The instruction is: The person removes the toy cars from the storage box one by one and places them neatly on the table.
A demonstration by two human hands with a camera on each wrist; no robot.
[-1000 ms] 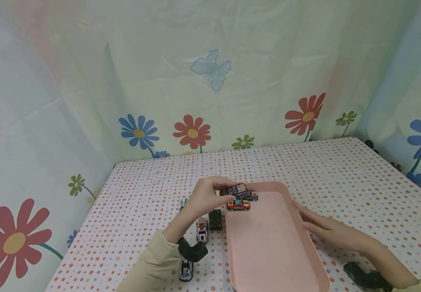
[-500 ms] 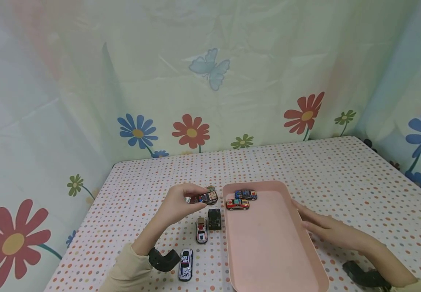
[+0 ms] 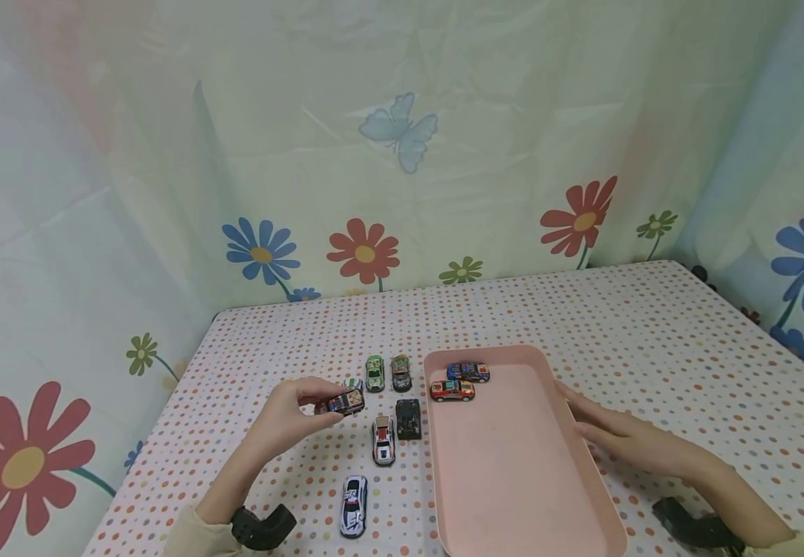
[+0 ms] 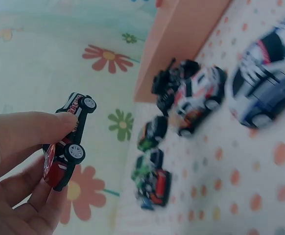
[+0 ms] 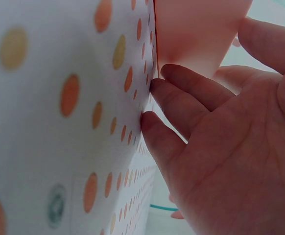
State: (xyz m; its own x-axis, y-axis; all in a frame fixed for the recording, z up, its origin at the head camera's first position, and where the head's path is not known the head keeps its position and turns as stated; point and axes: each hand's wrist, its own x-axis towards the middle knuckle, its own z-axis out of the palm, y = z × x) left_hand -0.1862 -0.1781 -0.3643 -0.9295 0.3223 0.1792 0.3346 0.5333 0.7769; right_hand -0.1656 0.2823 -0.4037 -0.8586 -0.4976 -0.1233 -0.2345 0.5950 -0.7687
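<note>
My left hand (image 3: 293, 410) pinches a toy car (image 3: 346, 401) between thumb and fingers, left of the tray. In the left wrist view this toy car (image 4: 64, 142) is black and red with white wheels, tilted in the grip and held up off the table. My right hand (image 3: 631, 437) rests along the right side of the pink tray (image 3: 586, 464), fingers extended. The right wrist view has its thumb at the tray's rim and its other fingertips down by the table. Inside the tray's far left corner stand a blue toy car (image 3: 468, 372) and a red-yellow one (image 3: 453, 391).
Between hand and tray stand a green toy car (image 3: 374, 374), a dark one with orange (image 3: 401, 374), a black toy vehicle (image 3: 408, 419) and a white-red car (image 3: 384, 440). Nearer lies a white-blue car (image 3: 354, 507). Another car (image 3: 353, 383) is partly hidden behind the held one.
My left hand has carried the black-red toy car from over the tray's far left corner leftward and nearer, past the standing cars. The right hand and the tray have stayed in place.
</note>
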